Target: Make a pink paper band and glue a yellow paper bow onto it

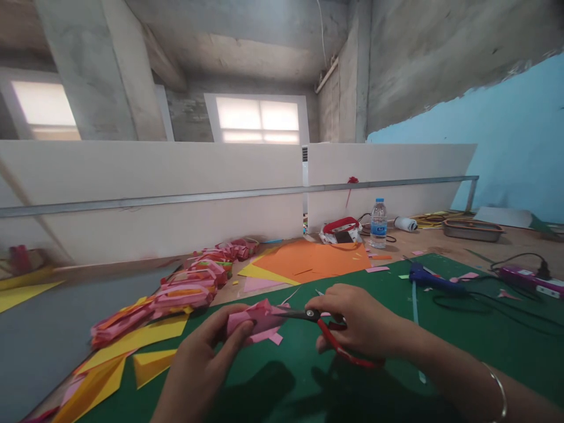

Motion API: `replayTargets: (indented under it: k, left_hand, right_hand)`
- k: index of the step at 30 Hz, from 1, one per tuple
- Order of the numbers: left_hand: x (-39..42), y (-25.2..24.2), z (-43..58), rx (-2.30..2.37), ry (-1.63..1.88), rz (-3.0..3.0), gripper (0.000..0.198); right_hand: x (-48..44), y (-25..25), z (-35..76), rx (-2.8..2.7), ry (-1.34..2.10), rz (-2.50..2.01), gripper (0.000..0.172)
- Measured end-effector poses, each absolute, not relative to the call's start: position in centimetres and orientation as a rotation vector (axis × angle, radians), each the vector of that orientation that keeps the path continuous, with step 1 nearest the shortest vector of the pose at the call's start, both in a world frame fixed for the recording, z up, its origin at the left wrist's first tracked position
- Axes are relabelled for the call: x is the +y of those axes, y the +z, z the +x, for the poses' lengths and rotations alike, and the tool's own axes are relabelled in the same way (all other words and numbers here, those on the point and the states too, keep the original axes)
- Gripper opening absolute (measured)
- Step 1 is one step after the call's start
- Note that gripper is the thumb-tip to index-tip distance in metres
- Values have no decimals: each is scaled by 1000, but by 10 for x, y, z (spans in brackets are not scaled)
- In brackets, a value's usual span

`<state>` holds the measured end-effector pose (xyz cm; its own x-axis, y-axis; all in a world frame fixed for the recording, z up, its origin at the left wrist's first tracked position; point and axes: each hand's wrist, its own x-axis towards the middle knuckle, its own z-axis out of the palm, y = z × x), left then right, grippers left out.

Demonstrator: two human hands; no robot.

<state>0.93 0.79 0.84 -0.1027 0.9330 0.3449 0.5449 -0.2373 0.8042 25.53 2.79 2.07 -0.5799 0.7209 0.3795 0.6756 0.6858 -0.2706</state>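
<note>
My left hand (pixel 211 346) pinches a folded piece of pink paper (pixel 259 316) between thumb and fingers, above the green cutting mat (pixel 282 390). In my right hand (pixel 352 320) is a pair of scissors (pixel 328 335) with red handles and dark blades. The blades point left and reach the right edge of the pink paper; how far they cut into it I cannot tell. Small pink pieces show just under the paper. Part of the handles is hidden by my right fingers.
Left of the mat lie a row of bundled pink paper pieces (pixel 189 288) and yellow sheets (pixel 141 341). Orange paper (pixel 308 258) lies behind. To the right are a blue glue gun (pixel 434 279), a purple power strip (pixel 531 279) with cables, a water bottle (pixel 378 224) and a tray (pixel 472 231).
</note>
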Motion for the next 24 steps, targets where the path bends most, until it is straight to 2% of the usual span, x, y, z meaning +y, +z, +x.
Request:
replayTargets:
  k: [4,10,24]
  left_hand:
    - [9,8,10,1661,1330,1762,27]
    - [8,7,10,1530,1107,1815,33]
    - [6,7,11,1430,1152,1788,32]
  right_hand:
    - [27,20,254,-2427,150,-1057,28]
    - [29,15,252,-2475,128,-1033,35]
    - [31,17,256,-2468,83,-1104,34]
